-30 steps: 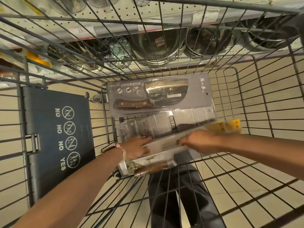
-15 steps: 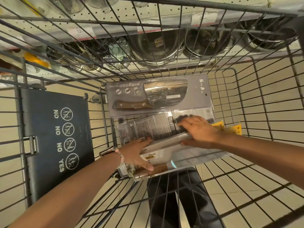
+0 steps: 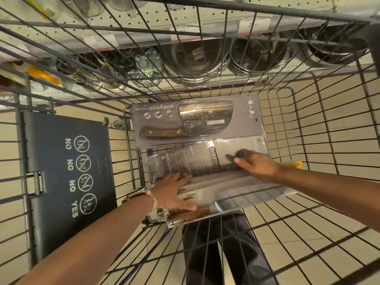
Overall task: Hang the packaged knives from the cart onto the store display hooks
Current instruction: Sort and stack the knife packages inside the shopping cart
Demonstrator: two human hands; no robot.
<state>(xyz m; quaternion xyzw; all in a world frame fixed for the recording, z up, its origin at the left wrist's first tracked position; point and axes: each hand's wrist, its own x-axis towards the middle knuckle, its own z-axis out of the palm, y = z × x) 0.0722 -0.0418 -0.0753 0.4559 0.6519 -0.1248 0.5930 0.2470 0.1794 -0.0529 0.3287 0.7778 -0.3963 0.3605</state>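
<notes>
Head view: wire cart [image 3: 320, 128] holding 3 packaged knives. Grey cleaver pack [image 3: 197, 122] farthest; clear pack [image 3: 197, 159] in the middle, right hand [image 3: 257, 166] flat on it; left hand [image 3: 174, 194] spread on nearest pack [image 3: 236, 196].

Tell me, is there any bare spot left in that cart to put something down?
Yes: the cart floor lies bare to the right of the knife packages, out to the side wire wall. The near floor toward the viewer is open too. It is crowded at the left middle, where stacked packages sit under the left hand and right hand.
</notes>
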